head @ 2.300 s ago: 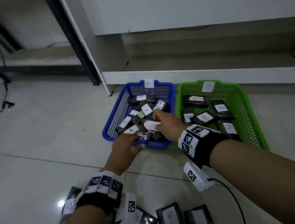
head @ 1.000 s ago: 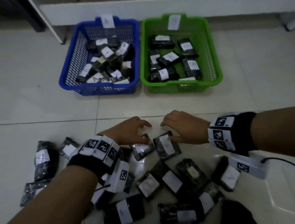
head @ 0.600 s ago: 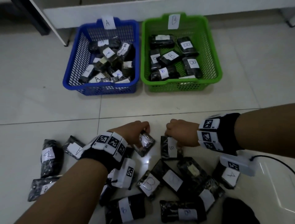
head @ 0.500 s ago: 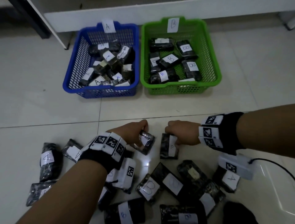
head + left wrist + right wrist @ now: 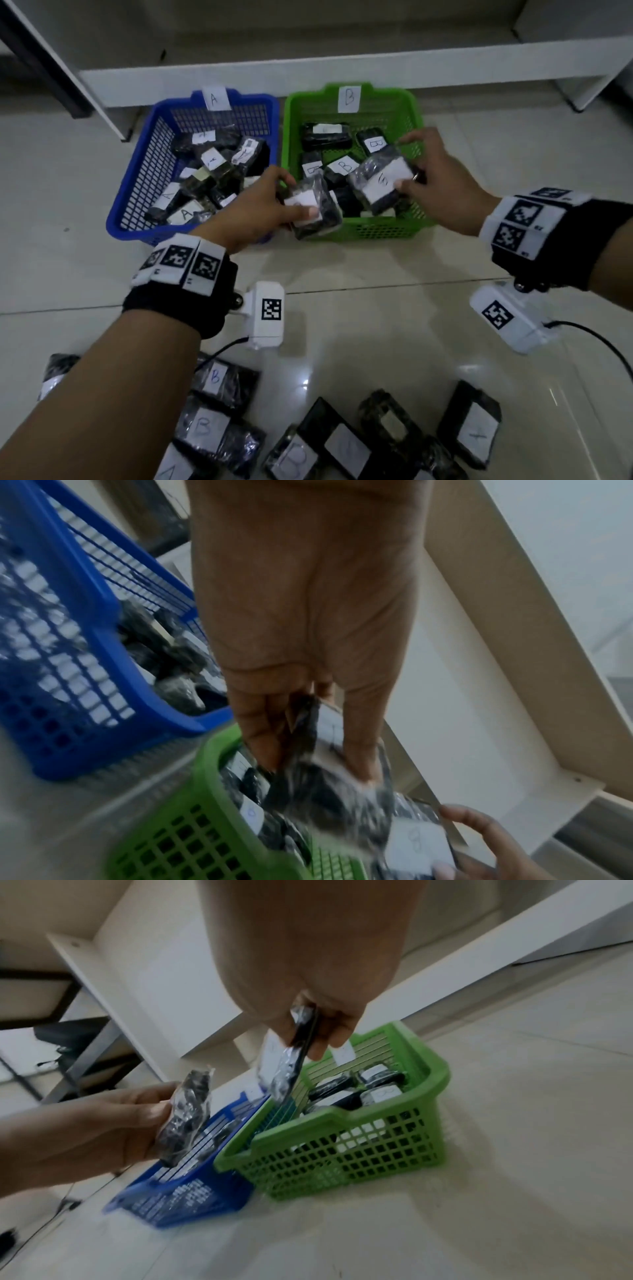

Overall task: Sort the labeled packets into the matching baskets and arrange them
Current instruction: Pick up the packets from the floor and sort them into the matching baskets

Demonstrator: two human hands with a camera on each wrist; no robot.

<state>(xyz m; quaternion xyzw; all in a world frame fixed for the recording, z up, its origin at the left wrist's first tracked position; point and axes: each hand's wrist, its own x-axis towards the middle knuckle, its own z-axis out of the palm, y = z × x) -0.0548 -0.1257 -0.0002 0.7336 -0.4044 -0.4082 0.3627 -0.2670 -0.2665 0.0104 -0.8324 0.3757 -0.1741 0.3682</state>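
Note:
A blue basket [image 5: 137, 164] tagged A and a green basket [image 5: 416, 123] tagged B stand side by side on the floor, both holding dark packets with white labels. My left hand [image 5: 260, 205] grips a dark packet [image 5: 313, 209] over the green basket's near left corner. My right hand [image 5: 435, 174] pinches a second packet [image 5: 382, 180], its label reading B, above the green basket's middle. In the left wrist view thumb and fingers clamp the left packet [image 5: 325, 739]. The right wrist view shows the right packet [image 5: 291, 1053] hanging edge-on over the green basket [image 5: 431, 1074].
Several more labelled packets [image 5: 215, 380] lie on the tiled floor near me, some marked B and some A. A white shelf unit [image 5: 308, 68] runs behind the baskets, with a dark frame leg [image 5: 44, 58] at the far left. A cable [image 5: 592, 342] trails from my right wrist camera.
Both hands closed on a packet from the floor pile, lifted them and carried them forward over the green basket. The view has tilted up toward the baskets.

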